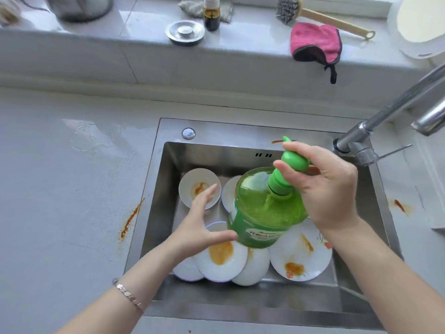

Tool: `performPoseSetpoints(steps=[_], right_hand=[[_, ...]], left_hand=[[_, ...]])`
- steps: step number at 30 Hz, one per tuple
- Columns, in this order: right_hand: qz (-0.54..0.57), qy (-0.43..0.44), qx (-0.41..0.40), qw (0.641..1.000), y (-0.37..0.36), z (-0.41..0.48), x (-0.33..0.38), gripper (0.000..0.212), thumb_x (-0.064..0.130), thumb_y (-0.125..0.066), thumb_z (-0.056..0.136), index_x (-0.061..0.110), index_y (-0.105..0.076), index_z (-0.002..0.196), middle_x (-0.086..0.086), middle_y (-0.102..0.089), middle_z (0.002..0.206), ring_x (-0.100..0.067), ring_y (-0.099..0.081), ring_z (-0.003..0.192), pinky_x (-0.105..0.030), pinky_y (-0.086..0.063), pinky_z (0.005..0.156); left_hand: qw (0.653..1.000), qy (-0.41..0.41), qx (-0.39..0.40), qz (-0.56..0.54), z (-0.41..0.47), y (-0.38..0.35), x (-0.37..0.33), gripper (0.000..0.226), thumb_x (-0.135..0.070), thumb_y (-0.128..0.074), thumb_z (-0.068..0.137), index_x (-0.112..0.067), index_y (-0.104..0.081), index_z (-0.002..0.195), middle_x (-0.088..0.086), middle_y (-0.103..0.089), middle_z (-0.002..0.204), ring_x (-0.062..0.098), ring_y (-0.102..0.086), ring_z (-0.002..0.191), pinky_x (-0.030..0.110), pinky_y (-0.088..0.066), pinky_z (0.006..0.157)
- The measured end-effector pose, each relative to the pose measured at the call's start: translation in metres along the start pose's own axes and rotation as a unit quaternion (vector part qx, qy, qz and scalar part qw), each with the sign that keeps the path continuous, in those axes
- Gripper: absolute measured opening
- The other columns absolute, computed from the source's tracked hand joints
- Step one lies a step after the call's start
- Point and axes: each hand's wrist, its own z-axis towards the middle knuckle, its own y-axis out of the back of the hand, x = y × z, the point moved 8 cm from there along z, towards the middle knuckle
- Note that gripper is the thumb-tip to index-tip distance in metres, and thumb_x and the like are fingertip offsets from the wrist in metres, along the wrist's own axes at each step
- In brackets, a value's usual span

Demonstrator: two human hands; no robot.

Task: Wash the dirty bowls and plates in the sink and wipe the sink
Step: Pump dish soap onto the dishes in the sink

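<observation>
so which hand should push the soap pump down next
Right: the right hand sits curled round the pump head of the green bottle, while the left hand, fingers spread, only touches the bottle's lower side.

I log one printed label (262,235): a pale band low on the green bottle (265,206), on the side turned toward the camera, just above the plates (301,256). It carries a row of large white characters with a smaller line over them. I cannot read either line, because the green bottle is tilted and the print is blurred, so I can record neither script nor brand. The dark bottle (211,13) on the ledge (240,44) shows a band round its middle, too small for me to tell whether it bears print. I find no other legible text, number or sign.
</observation>
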Motion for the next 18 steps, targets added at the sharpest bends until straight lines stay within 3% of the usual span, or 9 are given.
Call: performPoseSetpoints(steps=[2,5,8,11,14,18], right_hand=[[0.035,-0.033,0.020,0.999,-0.018,0.009,0.001,0.027,0.033,-0.068,0.075,0.020,-0.065,0.098,0.005,-0.064,0.080,-0.002,-0.058,0.071,-0.015,-0.049,0.069],[0.103,-0.161,0.055,0.980,-0.049,0.015,-0.018,0.019,0.035,-0.076,0.071,0.033,-0.067,0.087,0.022,-0.064,0.070,-0.012,-0.061,0.070,-0.025,-0.050,0.072],[0.119,-0.246,0.089,0.958,-0.081,0.002,-0.039,0.011,0.026,-0.073,0.075,0.035,-0.067,0.077,0.020,-0.064,0.060,-0.018,-0.062,0.067,-0.036,-0.052,0.074],[0.128,-0.300,0.111,0.939,-0.108,-0.025,-0.049,0.012,0.020,-0.070,0.080,0.031,-0.068,0.078,0.015,-0.062,0.057,-0.007,-0.057,0.059,-0.041,-0.055,0.076],[0.119,-0.311,0.116,0.936,-0.127,-0.038,-0.048,0.012,0.022,-0.067,0.082,0.034,-0.066,0.079,0.013,-0.059,0.056,0.000,-0.052,0.055,-0.030,-0.051,0.068],[0.091,-0.307,0.122,0.939,-0.144,-0.039,-0.042,0.007,0.029,-0.064,0.086,0.035,-0.063,0.083,0.012,-0.061,0.063,0.000,-0.056,0.060,-0.012,-0.043,0.062]], left_hand=[[0.997,-0.043,0.023,-0.055,0.000,-0.011,-0.030,0.108,-0.049,-0.084,0.041,-0.052,-0.025,0.131,-0.023,-0.040,0.138,-0.007,-0.038,0.128,0.021,-0.034,0.106],[0.993,-0.037,-0.041,-0.100,0.002,-0.001,-0.037,0.098,-0.044,-0.084,0.037,-0.049,-0.036,0.122,-0.021,-0.053,0.121,-0.005,-0.052,0.114,0.022,-0.043,0.097],[0.995,-0.014,-0.058,-0.079,-0.007,0.014,-0.023,0.098,-0.049,-0.082,0.036,-0.051,-0.036,0.123,-0.028,-0.046,0.123,-0.013,-0.046,0.113,0.010,-0.039,0.091],[0.992,0.009,-0.057,-0.109,-0.017,0.022,-0.002,0.085,-0.030,-0.086,0.048,-0.047,-0.043,0.119,-0.023,-0.052,0.118,-0.017,-0.054,0.098,0.004,-0.043,0.076],[0.986,0.037,-0.063,-0.148,-0.022,0.029,0.015,0.071,-0.010,-0.084,0.061,-0.041,-0.048,0.114,-0.011,-0.062,0.107,-0.003,-0.064,0.085,0.022,-0.055,0.063],[0.982,0.058,-0.074,-0.166,-0.022,0.036,0.025,0.070,-0.027,-0.084,0.053,-0.045,-0.048,0.109,-0.009,-0.063,0.105,0.004,-0.066,0.084,0.024,-0.055,0.059]])
